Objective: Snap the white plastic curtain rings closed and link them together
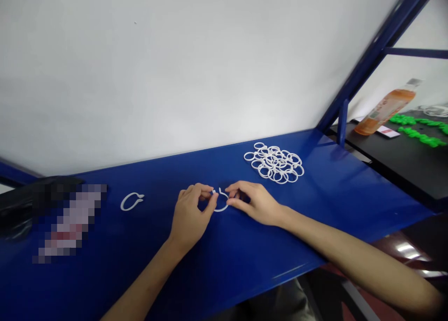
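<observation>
Between my two hands is a white plastic ring (220,210) with a gap at its far side, just above the blue tabletop. My left hand (192,211) pinches its left side between thumb and fingers. On the right side, my right hand (257,202) pinches the ring the same way. The ring's two ends stand apart, and my fingertips hide parts of its sides. A second open white ring (130,202) lies by itself to the left, its ends pointing right. Beyond my right hand lies a pile of closed white rings (276,162).
The blue table (245,274) meets a white wall. A black bag (21,213) and a pixelated pale item (72,223) lie at the left. Past the blue frame post (342,122), a black table (385,157) holds an orange drink bottle (387,108) and green pieces (422,136).
</observation>
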Motion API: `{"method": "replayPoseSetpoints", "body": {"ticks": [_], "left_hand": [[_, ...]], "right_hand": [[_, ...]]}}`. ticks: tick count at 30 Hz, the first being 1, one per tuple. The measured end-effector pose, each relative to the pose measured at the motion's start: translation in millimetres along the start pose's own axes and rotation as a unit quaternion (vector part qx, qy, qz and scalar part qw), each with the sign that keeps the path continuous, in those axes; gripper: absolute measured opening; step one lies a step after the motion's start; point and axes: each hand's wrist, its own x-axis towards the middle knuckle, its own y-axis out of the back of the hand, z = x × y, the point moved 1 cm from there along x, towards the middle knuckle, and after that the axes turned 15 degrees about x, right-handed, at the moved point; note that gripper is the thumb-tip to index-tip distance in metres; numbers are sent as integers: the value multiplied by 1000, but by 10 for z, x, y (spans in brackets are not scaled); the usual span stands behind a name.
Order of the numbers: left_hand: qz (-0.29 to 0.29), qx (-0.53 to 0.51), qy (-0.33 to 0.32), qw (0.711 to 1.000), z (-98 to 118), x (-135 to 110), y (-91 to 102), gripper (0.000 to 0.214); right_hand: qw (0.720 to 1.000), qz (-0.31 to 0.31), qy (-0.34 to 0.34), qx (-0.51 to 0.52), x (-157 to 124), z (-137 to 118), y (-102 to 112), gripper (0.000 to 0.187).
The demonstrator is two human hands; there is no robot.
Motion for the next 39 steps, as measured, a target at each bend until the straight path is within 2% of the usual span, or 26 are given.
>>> {"method": "replayPoseSetpoints", "body": {"ticks": [6, 9, 12, 17, 25, 29, 32, 36, 39], "left_hand": [[-37, -115, 29, 992, 103, -43, 40, 13], [-80, -148, 37, 985, 93, -37, 35, 21], [-91, -181, 32, 979, 79, -25, 28, 25], [-81, -168, -7, 982, 91, -18, 65, 27], [-72, -130, -62, 987, 156, -46, 110, 31], [-72, -76, -77, 992, 73, -15, 47, 27], [-97, 4, -92, 991, -68, 34, 47, 23], [-177, 75, -99, 976, -300, 90, 166, 19], [-261, 70, -108, 957, -429, 109, 276, 29]], "right_hand": [[998, 30, -32, 52, -33, -13, -76, 11], [999, 21, 0, 39, -41, -30, -67, 7], [998, 0, 45, 37, -50, -50, -67, 7], [994, -40, 82, 62, -65, -84, -43, 13], [985, -110, 132, 24, -98, -84, -42, 21], [987, -73, 135, -45, -49, -42, -34, 24], [985, -40, 139, -89, 16, 12, 69, 23], [978, 79, 98, -166, 112, 150, 414, 23], [945, 166, 14, -282, 148, 262, 745, 26]]}}
